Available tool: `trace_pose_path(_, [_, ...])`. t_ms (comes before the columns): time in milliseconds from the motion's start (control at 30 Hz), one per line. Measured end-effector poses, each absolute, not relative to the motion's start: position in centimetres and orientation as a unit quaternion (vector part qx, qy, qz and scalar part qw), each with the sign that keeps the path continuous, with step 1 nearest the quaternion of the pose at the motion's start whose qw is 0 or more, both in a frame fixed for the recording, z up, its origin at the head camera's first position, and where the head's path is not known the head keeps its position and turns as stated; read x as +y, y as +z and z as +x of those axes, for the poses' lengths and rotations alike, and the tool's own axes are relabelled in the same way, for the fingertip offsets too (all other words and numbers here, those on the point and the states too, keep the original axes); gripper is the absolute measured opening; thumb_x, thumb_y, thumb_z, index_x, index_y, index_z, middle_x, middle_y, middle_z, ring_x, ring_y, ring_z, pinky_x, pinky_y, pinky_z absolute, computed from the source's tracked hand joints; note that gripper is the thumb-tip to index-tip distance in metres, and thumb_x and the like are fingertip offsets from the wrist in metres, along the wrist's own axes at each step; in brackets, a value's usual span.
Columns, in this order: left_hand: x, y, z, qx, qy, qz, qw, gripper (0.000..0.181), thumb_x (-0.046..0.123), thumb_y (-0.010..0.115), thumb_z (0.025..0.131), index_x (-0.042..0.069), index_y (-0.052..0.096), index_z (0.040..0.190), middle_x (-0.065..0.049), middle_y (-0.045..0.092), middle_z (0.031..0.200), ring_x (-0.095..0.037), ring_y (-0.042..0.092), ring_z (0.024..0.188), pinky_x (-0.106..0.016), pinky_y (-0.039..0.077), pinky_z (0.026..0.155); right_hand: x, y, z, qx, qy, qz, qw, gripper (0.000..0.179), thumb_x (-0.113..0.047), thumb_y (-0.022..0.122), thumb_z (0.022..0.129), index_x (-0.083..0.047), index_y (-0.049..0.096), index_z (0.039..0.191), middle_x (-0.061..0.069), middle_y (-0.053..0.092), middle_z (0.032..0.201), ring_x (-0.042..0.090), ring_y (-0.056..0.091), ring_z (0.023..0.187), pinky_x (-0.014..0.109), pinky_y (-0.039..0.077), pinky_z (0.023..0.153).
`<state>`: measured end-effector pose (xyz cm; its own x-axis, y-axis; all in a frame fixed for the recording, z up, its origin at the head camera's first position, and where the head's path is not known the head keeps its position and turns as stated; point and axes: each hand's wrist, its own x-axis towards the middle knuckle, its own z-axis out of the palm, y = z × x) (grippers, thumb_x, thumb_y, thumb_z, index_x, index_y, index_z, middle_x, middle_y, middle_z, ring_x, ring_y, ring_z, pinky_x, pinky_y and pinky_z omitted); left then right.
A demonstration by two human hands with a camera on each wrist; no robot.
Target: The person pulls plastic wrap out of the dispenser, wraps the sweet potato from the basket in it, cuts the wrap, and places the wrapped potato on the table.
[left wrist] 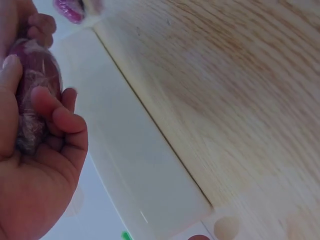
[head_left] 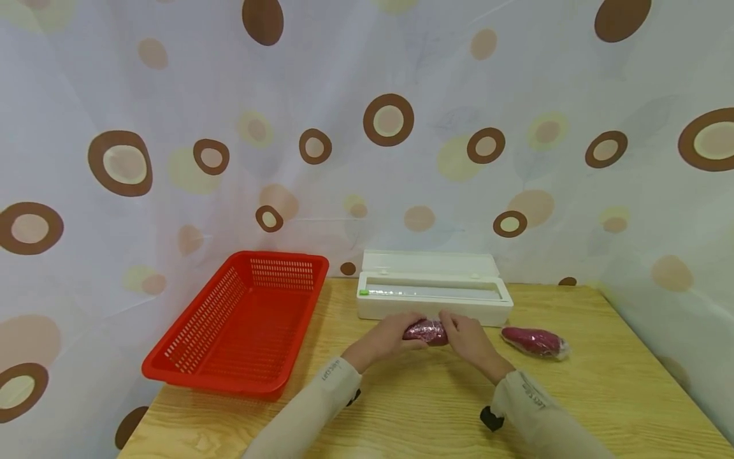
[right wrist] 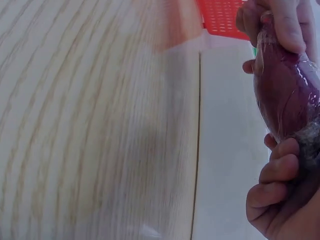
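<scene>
In the head view both hands hold a purple-red sweet potato (head_left: 426, 331) between them, wrapped in clear cling film. My left hand (head_left: 385, 341) grips one end with thumb and curled fingers. The other end is in my right hand (head_left: 473, 344), whose fingers curl round bunched film in the right wrist view. There, the wrapped sweet potato (right wrist: 282, 95) shows shiny, creased film over its skin. Just behind the hands stands a white cling film dispenser (head_left: 436, 311) with its lid raised. A second sweet potato (head_left: 533, 341), also in film, lies on the table right of my right hand.
A red plastic basket (head_left: 215, 382) with slotted sides stands at the left of the wooden table (head_left: 424, 408). A green slider (head_left: 364, 292) sits at the dispenser's left end. A spotted curtain (head_left: 344, 191) hangs behind and along the sides.
</scene>
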<state>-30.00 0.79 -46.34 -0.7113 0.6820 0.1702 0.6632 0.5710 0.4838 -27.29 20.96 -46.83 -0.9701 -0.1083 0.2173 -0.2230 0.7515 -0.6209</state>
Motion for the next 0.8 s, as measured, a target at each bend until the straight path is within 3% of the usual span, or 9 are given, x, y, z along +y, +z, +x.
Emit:
trace_pose_path(233, [0.4, -46.8, -30.1, 0.891, 0.291, 0.34, 0.078, 0.051, 0.049, 0.054, 0.09, 0.02, 0.051, 0.131, 0.005, 0.06, 0.115, -0.005, 0.055, 0.098, -0.025, 0.045, 0.084, 20.8, -46.6, -26.9, -0.935, 0.336, 0.106, 0.047, 0.048, -0.054, 0.048, 0.093, -0.008, 0.061, 0.09, 0.0, 0.056, 0.071, 0.015, 0.048, 0.06, 0.03, 0.039, 0.053])
trace_pose_path(500, [0.2, -47.2, -30.3, 0.884, 0.24, 0.399, 0.048, 0.045, 0.029, 0.067, 0.088, 0.018, 0.055, 0.13, 0.006, 0.059, 0.12, -0.003, 0.053, 0.106, -0.021, 0.041, 0.093, 21.0, -47.1, -27.2, -0.948, 0.309, 0.075, 0.021, 0.05, -0.057, 0.049, 0.091, -0.009, 0.057, 0.079, 0.002, 0.054, 0.071, 0.017, 0.049, 0.066, 0.031, 0.04, 0.058])
trace_pose_path(700, [0.1, -47.3, -30.1, 0.887, 0.232, 0.392, 0.072, 0.037, 0.03, 0.06, 0.093, 0.014, 0.055, 0.126, 0.003, 0.061, 0.111, -0.003, 0.055, 0.097, -0.02, 0.044, 0.085, 21.1, -47.6, -27.0, -0.942, 0.314, 0.116, 0.027, 0.042, -0.048, 0.05, 0.095, -0.008, 0.06, 0.097, 0.004, 0.062, 0.085, 0.018, 0.056, 0.078, 0.037, 0.046, 0.07])
trace_pose_path(800, [0.1, -47.7, -30.1, 0.895, 0.232, 0.373, 0.082, 0.033, 0.031, 0.058, 0.094, 0.012, 0.056, 0.121, 0.002, 0.061, 0.105, -0.006, 0.055, 0.093, -0.022, 0.045, 0.084, 21.2, -48.0, -27.1, -0.94, 0.317, 0.125, 0.021, 0.039, -0.042, 0.046, 0.098, -0.004, 0.055, 0.102, 0.005, 0.059, 0.083, 0.018, 0.055, 0.074, 0.036, 0.045, 0.067])
